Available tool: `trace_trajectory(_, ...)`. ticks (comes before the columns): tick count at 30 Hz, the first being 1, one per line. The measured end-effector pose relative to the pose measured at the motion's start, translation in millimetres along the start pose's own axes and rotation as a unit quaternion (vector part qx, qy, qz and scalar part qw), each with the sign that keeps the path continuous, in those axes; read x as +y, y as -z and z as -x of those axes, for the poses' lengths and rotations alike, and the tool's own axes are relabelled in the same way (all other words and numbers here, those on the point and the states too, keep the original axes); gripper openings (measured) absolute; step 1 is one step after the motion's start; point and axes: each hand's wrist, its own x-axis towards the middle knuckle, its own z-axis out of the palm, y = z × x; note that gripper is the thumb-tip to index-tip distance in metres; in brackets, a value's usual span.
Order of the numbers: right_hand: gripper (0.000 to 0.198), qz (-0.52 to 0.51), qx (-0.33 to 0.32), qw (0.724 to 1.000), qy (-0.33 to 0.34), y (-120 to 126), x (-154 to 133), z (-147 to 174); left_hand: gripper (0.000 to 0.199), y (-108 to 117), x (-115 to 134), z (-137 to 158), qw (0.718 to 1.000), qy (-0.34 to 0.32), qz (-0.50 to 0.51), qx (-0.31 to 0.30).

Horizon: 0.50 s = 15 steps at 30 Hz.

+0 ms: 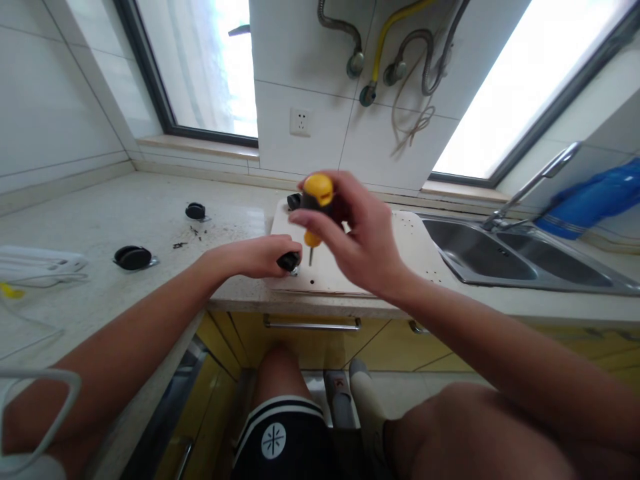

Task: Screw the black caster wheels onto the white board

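My right hand (357, 230) is closed round a yellow and black screwdriver (319, 190), its shaft pointing down above a white board (350, 277). At the board's near left corner, my left hand (265, 257) grips a black caster wheel (289, 261) with a metal plate under it. Another caster (294, 201) sits at the far left corner of the board, partly behind my right hand. Two loose casters, one nearer (133, 257) and one farther (195, 211), lie on the counter to the left. Small dark screws (180, 245) are scattered between them.
A steel double sink (480, 250) with a tall faucet (535, 183) adjoins the board on the right. Blue cloth (590, 200) hangs beside it. A white power strip (43, 261) with cables lies at far left. Yellow cabinets (310, 340) stand below the counter.
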Motion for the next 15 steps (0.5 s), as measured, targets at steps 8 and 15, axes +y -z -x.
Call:
trace_trajectory(8, 0.03, -0.12, 0.212, 0.966, -0.092, 23, 7, 14, 0.087, 44, -48, 28, 0.985, 0.133, 0.109, -0.006)
trace_trajectory(15, 0.051, -0.19, 0.226, 0.923, -0.245, 30, 30, 48, 0.042, 35, -160, 71, 0.866, 0.483, -0.07, 0.107)
